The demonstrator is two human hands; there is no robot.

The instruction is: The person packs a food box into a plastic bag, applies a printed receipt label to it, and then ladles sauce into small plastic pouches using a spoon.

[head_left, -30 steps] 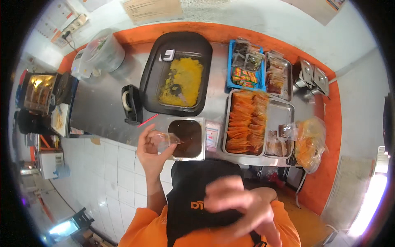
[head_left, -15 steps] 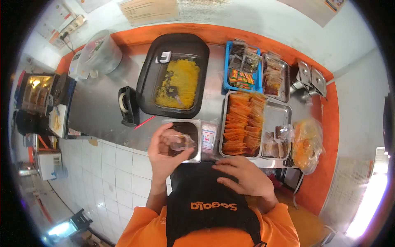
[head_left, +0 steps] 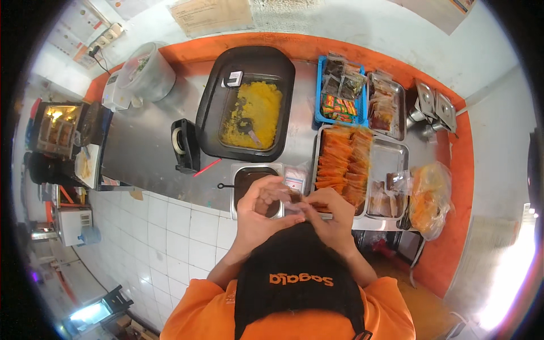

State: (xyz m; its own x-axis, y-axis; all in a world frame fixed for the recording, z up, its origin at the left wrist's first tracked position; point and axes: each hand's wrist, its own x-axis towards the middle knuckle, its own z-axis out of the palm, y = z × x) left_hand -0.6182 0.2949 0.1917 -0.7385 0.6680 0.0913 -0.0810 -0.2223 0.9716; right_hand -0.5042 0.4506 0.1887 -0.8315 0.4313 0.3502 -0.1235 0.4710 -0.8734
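Both hands meet in front of my apron at the counter's near edge. My left hand is closed, its thumb and fingers curved round a small clear plastic bag that seems to have something brown inside. From the other side my right hand pinches the bag's edge with thumb and fingertips. Just beyond the left hand stands a steel pan of dark brown contents, partly covered by that hand; a dark handle pokes out over its left rim. A packet of clear bags lies beside the pan.
A steel tray of orange-filled packets stands at right, beside another tray of small brown packets. Behind are a blue basket and a black pan of yellow crumbs. A tape dispenser and red stick sit left.
My right hand has come up from beside the apron to the bag and now pinches it. My left hand has moved right with the bag, uncovering the handle at the pan's rim.
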